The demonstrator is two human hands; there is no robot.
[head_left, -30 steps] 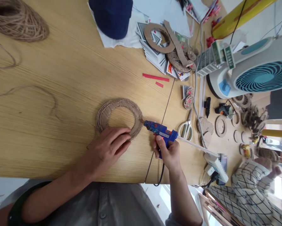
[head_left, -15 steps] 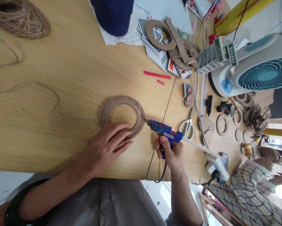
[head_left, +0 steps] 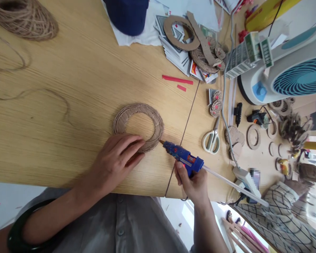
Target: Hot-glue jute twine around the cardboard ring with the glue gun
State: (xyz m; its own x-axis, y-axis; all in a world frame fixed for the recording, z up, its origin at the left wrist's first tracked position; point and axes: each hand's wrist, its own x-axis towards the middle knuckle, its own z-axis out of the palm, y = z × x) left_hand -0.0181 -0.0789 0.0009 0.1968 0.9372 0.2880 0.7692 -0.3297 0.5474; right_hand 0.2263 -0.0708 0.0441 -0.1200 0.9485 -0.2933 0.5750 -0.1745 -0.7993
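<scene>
My left hand (head_left: pixel 115 160) rests over the lower left of a flat cardboard ring (head_left: pixel 158 124), its fingers bent across the rim and holding it against the table. Brown twine appears to be wound round the ring's outer edge, and a loose strand (head_left: pixel 64 100) trails off to the left. In my right hand (head_left: pixel 193 181) is a blue hot glue gun (head_left: pixel 178 152), gripped by its handle. Its nozzle tip is at the ring's lower right edge. A long pale glue stick (head_left: pixel 232 182) sticks out of the gun's rear.
A twine ball (head_left: pixel 28 21) sits at upper left. Red strips (head_left: pixel 177 79), playing cards (head_left: pixel 175 54), cardboard pieces (head_left: pixel 180 33) and scissors (head_left: pixel 211 141) lie beyond. At right are a fan (head_left: pixel 274 70), a grey cable (head_left: pixel 223 105), a power strip (head_left: pixel 246 181) and a person's checked sleeve (head_left: pixel 282 200).
The glue gun has tilted, its rear swinging lower, and its tip has slid slightly down along the ring's edge. My left hand stays on the ring. The view has shifted a little.
</scene>
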